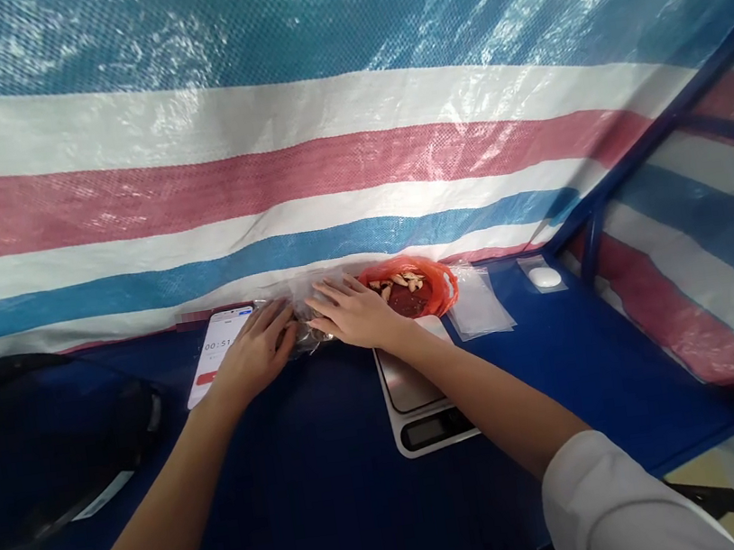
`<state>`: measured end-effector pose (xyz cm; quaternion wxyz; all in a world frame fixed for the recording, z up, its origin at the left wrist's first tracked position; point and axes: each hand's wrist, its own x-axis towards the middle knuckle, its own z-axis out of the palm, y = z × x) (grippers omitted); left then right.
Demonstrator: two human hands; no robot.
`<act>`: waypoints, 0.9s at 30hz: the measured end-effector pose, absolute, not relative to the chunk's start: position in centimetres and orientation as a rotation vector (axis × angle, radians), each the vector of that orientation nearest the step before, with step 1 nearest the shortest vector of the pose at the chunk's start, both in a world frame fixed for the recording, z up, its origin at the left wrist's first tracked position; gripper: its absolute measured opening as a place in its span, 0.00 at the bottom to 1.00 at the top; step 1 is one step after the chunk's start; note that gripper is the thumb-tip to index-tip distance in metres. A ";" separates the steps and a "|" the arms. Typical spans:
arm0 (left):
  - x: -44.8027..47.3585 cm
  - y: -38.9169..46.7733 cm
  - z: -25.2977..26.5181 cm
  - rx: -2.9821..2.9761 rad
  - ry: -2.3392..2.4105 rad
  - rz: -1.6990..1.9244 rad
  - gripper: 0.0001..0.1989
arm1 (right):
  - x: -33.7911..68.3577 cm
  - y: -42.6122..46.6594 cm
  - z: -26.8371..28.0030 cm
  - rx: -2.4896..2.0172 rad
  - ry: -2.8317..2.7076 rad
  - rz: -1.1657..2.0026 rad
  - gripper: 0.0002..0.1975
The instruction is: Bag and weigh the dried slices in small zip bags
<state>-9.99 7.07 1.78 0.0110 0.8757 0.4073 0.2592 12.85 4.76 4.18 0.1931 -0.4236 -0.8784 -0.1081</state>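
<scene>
The right hand (349,312) lies with fingers spread on a clear plastic bag (298,296) at the worktop's (321,482) far edge; the left hand (260,349) bends loosely there, whether pinching I cannot tell. The right forearm (485,386) crosses a scale (415,377) beside a red bag (440,283). A phone (221,332), partly covered, reads "00:51". Striped sheeting (258,181) backs the blue worktop.

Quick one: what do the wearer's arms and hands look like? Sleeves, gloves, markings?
Left hand and right hand: both bare, five-fingered, no gloves or watch visible. Right arm has a plain whitish sleeve with a curved seam; left forearm is bare as far as shown. No markings or cables visible.
</scene>
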 end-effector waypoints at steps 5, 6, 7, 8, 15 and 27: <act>-10.2 7.3 2.0 2.714 1.271 0.781 0.24 | 13.3 5.5 3.8 -1.153 -2.464 -0.279 0.24; -10.2 7.2 2.1 2.712 1.276 0.789 0.25 | 13.3 5.6 3.9 -1.141 -2.461 -0.266 0.23; -10.1 7.2 2.3 2.708 1.284 0.803 0.25 | 13.4 5.5 4.0 -1.126 -2.456 -0.252 0.23; -10.0 7.1 2.5 2.701 1.295 0.820 0.24 | 13.5 5.4 4.3 -1.112 -2.446 -0.236 0.23; -7.5 4.3 4.4 2.642 1.422 0.995 0.22 | 15.8 2.4 5.6 -1.136 -2.226 -0.113 0.20; -0.8 -3.8 3.3 2.695 1.453 1.077 0.17 | 27.1 -6.3 1.4 -1.419 -1.922 0.001 0.16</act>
